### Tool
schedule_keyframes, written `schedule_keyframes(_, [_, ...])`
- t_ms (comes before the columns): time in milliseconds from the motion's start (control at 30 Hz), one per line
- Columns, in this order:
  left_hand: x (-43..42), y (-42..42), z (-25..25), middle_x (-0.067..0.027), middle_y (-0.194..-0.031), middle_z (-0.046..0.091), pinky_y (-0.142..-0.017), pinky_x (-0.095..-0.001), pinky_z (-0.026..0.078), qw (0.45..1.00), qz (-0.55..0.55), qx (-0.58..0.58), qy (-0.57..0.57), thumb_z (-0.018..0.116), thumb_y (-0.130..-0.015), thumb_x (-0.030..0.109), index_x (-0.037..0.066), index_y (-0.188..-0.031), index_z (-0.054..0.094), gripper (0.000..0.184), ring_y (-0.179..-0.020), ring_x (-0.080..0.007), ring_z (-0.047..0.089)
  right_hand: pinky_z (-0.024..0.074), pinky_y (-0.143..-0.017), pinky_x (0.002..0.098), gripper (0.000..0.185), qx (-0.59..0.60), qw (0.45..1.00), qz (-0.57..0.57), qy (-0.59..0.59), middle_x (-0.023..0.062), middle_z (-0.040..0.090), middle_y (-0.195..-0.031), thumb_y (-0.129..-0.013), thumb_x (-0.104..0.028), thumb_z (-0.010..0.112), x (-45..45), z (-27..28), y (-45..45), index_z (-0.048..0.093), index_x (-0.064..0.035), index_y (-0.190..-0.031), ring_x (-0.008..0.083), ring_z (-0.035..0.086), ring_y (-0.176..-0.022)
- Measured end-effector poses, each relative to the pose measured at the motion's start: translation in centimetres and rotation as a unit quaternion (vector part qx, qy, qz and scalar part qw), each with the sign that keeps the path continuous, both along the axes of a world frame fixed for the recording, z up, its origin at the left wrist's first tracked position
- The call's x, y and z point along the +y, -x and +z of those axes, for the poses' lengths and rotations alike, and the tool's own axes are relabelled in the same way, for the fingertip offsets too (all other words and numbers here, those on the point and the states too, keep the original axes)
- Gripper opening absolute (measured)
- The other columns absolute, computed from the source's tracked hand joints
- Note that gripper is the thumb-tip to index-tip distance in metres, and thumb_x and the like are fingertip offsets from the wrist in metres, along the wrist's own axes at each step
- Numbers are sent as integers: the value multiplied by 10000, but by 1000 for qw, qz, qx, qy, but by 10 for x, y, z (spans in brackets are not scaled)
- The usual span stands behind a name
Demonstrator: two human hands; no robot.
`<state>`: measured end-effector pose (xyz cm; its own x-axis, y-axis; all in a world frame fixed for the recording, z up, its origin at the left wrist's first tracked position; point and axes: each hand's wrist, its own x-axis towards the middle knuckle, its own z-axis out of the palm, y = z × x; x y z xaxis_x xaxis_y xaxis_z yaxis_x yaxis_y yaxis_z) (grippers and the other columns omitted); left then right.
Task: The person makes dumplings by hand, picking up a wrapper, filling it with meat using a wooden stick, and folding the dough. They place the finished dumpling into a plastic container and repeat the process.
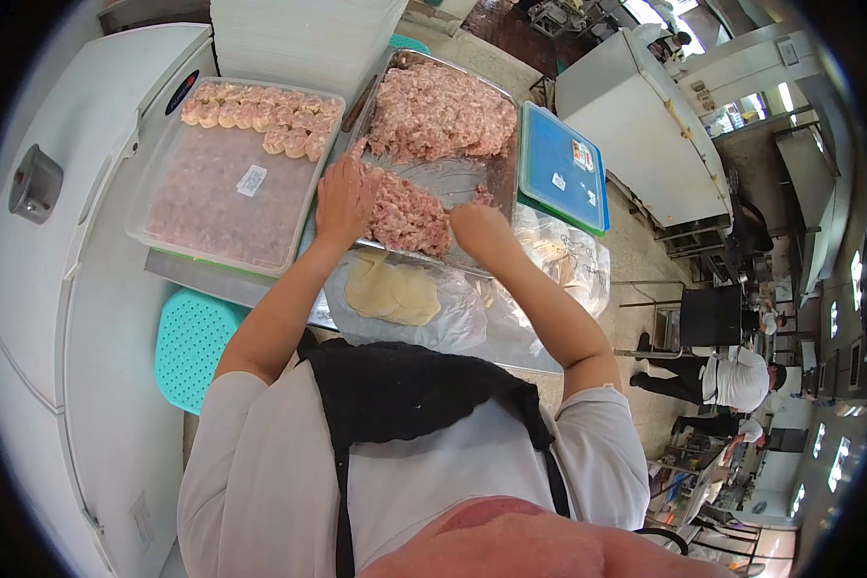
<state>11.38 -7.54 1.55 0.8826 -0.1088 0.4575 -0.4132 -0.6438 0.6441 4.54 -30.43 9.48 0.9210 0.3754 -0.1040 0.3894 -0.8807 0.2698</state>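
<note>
A metal tray (453, 176) holds a large mass of ground meat (443, 111) at its far end and a smaller heap of ground meat (405, 214) along its near edge. My left hand (345, 200) lies at the left end of the smaller heap, fingers stretched out and touching the meat. At the heap's right end, my right hand (482, 233) is closed in a fist; what is inside it, if anything, is hidden. Just in front of the tray, pale yellow dough wrappers (390, 291) lie on clear plastic (462, 308).
To the left, a lidded plastic container (212, 217) carries rows of filled dumplings (303, 125) on top. A blue-lidded container (559, 164) and a plastic bag (564, 255) sit to the right. A turquoise stool (197, 347) stands lower left; people work (739, 378) farther right.
</note>
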Motion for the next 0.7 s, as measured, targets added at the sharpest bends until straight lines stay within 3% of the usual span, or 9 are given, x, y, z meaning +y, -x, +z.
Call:
schedule_keyframes(67, [0, -3, -10, -199, -1322, 491, -996, -461, 358, 1000, 1, 3, -10, 370, -995, 355, 34, -1397, 392, 515, -1157, -388, 473, 551, -589, 420, 148, -35, 997, -26, -56, 160, 682, -745, -778, -121, 581, -26, 16, -7, 704, -59, -726, 314, 690, -701])
schedule_keyframes(133, [2, 0, -4, -202, -1304, 489, -978, -464, 359, 1000, -14, 4, 6, 400, -978, 354, 13, -1375, 394, 524, -1157, -379, 464, 550, -591, 428, 175, -34, 993, -114, 15, 159, 684, -756, -805, -125, 561, -47, 44, -21, 704, -59, -730, 318, 689, -710])
schedule_keyframes(200, [3, 3, 5, -206, -1287, 486, -961, -468, 359, 999, -25, 2, 25, 429, -960, 353, -8, -1353, 395, 535, -1157, -371, 455, 549, -596, 427, 184, -37, 991, -124, 32, 159, 683, -757, -816, -129, 553, -82, 31, -27, 702, -53, -738, 323, 688, -720])
schedule_keyframes(267, [4, 5, 12, -187, -1311, 488, -977, -468, 350, 998, -35, -13, 60, 418, -969, 352, 36, -1408, 367, 543, -1166, -373, 454, 548, -601, 425, 194, -41, 989, -134, 47, 160, 682, -757, -827, -132, 546, -89, 12, -23, 699, -46, -745, 328, 688, -729])
schedule_keyframes(433, [2, 3, 9, -178, -1339, 482, -986, -465, 348, 997, -36, -22, 66, 411, -979, 360, 64, -1429, 359, 541, -1184, -365, 456, 544, -649, 435, 164, 15, 994, -52, -100, 187, 677, -803, -816, -87, 553, -36, -23, 21, 710, -46, -835, 362, 673, -756])
schedule_keyframes(500, [3, 3, 9, -180, -1346, 480, -988, -464, 348, 997, -38, -29, 64, 410, -982, 364, 59, -1424, 364, 539, -1188, -362, 457, 546, -674, 450, 174, 116, 989, -63, -68, 205, 677, -816, -810, -66, 543, -22, -14, 28, 711, -36, -845, 373, 671, -770])
schedule_keyframes(600, [2, 3, 11, -178, -1344, 482, -992, -463, 348, 997, -41, -20, 69, 407, -984, 378, 58, -1420, 367, 542, -1197, -357, 455, 549, -697, 454, 176, 88, 990, -103, -34, 221, 675, -809, -798, -56, 535, -47, 20, 8, 702, -8, -829, 378, 675, -793])
schedule_keyframes(700, [0, 5, 14, -177, -1333, 488, -983, -460, 354, 998, -36, -29, 48, 409, -984, 377, 58, -1415, 371, 538, -1188, -358, 459, 552, -691, 456, 172, 43, 982, -180, -47, 227, 676, -814, -786, -51, 537, -84, -17, -16, 695, 8, -820, 378, 677, -800])
